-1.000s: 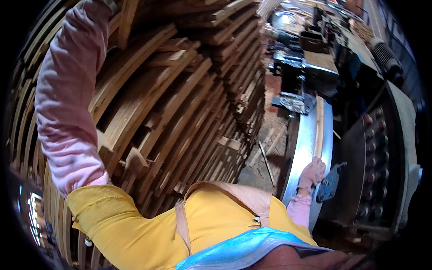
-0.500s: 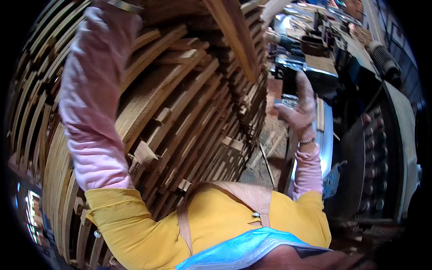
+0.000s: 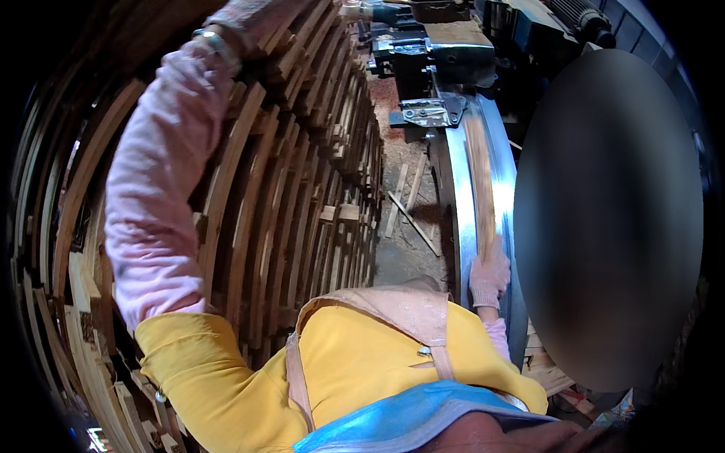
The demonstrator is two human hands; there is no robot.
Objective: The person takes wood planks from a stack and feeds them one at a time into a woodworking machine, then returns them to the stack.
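My right hand (image 3: 491, 278), in a pale pink glove, is closed on the near end of a wooden strip (image 3: 480, 174). The strip lies lengthwise on the shiny metal bed (image 3: 507, 198) of a machine, its far end by a metal guide bracket (image 3: 430, 112). My left hand (image 3: 253, 21), gloved too, is raised at the far left beside tall stacks of wooden boards (image 3: 249, 174). The upper edge cuts off its fingers, so what they touch is hidden.
Loose wooden sticks (image 3: 411, 204) lie on the floor between the stacks and the machine. A dark machine housing (image 3: 461, 64) and a ribbed motor (image 3: 581, 19) stand at the far end. A blurred oval patch covers much of the right side.
My right hand, open above the machine before, is now nearer and closed on the strip. The view has shifted toward the machine. The board at top centre has left its place; my left arm stays raised.
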